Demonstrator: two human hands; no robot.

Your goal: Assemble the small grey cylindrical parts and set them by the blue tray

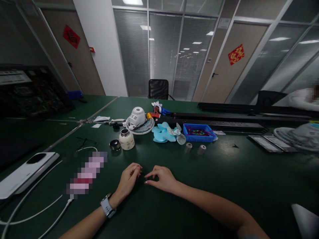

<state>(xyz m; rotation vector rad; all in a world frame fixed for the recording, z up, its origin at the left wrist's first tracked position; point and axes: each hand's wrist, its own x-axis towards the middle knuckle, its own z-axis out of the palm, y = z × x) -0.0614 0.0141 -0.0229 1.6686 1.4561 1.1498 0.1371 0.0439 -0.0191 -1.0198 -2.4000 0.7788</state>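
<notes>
My left hand (130, 176), with a watch (108, 205) on its wrist, rests over the green table with its fingers curled together. Whatever they hold, if anything, is hidden. Just to its right, my right hand (160, 178) has thumb and index finger apart, with nothing visible between them. The two hands face each other without touching. Beyond them stand a cream flask (127, 140) without its lid and a dark round cup or lid (115, 145). Two small metal cylinders (188, 147) stand farther right.
At the back sit a white fan head (137, 117) on its round grille, blue fan blades (163, 132), clear blades (179, 133) and a blue tray (199, 134) of wires. Left are a white device (27, 172) and cables. Long black bars (224, 124) lie behind; a person (305, 99) sits far right.
</notes>
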